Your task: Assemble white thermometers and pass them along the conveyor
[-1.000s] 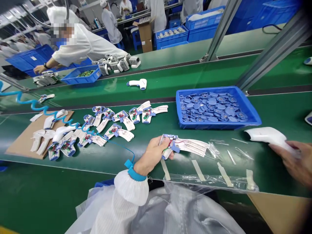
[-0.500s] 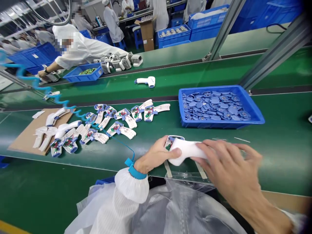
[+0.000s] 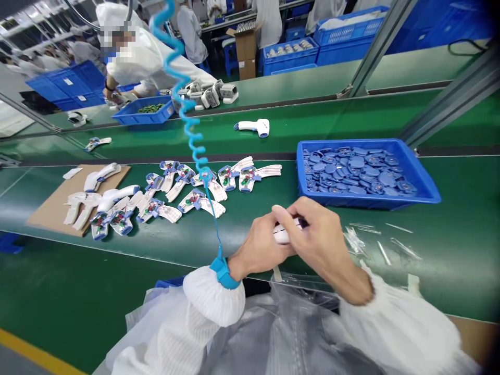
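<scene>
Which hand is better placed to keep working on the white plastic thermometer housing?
Probably the right hand: its fingers reach over the top of the white plastic thermometer housing. The left hand, with the blue wrist strap, seems mainly to steady it from the side.

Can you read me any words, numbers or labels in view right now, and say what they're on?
No text is legible.
White label on a blue crate: too small to read.
White housing between the left hand and right hand: mostly covered, no readable lettering.
</scene>
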The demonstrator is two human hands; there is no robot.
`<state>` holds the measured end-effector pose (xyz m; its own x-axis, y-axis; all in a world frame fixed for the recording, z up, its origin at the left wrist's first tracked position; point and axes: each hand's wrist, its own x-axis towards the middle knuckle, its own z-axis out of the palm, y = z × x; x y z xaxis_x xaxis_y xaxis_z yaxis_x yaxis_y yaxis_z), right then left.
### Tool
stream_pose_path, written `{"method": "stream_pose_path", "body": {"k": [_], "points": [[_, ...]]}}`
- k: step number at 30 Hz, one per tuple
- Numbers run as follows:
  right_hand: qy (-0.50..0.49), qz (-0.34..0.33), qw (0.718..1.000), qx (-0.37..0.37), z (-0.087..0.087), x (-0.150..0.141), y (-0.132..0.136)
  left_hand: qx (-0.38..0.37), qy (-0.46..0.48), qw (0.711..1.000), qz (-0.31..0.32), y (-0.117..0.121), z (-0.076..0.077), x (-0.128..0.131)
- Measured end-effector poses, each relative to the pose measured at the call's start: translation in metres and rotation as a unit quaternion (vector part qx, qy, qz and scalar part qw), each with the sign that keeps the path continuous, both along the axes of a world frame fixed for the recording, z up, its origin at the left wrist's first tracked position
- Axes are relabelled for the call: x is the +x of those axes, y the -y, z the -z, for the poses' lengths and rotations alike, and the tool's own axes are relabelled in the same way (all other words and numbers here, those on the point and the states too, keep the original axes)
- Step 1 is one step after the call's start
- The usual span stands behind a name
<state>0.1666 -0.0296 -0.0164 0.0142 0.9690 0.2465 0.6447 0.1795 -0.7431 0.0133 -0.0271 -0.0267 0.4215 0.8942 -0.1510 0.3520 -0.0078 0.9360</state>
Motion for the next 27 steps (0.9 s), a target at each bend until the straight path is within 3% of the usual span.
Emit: {"method": "stream_pose_path", "body": {"k": [3,6,8,12,16,18,22,25,27], "points": [[0.083,0.028,0.991,0.096,0.005,-0.024,-0.01,0.053,-0.089,0.994,0.043,0.002,0.0,0.005],[0.089,0.038,0.988,0.122,0.005,-0.024,-0.012,0.109,-0.144,0.982,0.045,0.002,0.001,0.006],[0.06,0.082,0.986,0.129,0.003,-0.016,-0.012,0.1,-0.122,0.986,0.047,0.0,0.001,0.004],[-0.002,0.125,0.99,0.063,0.001,-0.005,-0.011,0.042,-0.075,0.996,0.037,0.003,0.004,0.005],[-0.005,0.094,0.995,0.019,0.003,-0.012,-0.011,0.114,-0.117,0.986,-0.016,0.012,0.008,0.008],[-0.001,0.049,0.999,0.014,-0.001,-0.009,-0.016,0.1,-0.116,0.988,-0.016,0.013,0.005,-0.001],[0.054,-0.03,0.998,-0.024,-0.009,0.036,-0.052,0.059,-0.156,0.986,-0.011,0.004,-0.012,-0.045],[0.152,-0.042,0.987,0.017,-0.002,0.079,-0.097,0.129,-0.239,0.962,-0.01,-0.004,-0.018,-0.069],[0.181,-0.073,0.981,0.015,0.009,0.092,-0.126,0.2,-0.32,0.926,0.025,-0.008,-0.017,-0.067]]}}
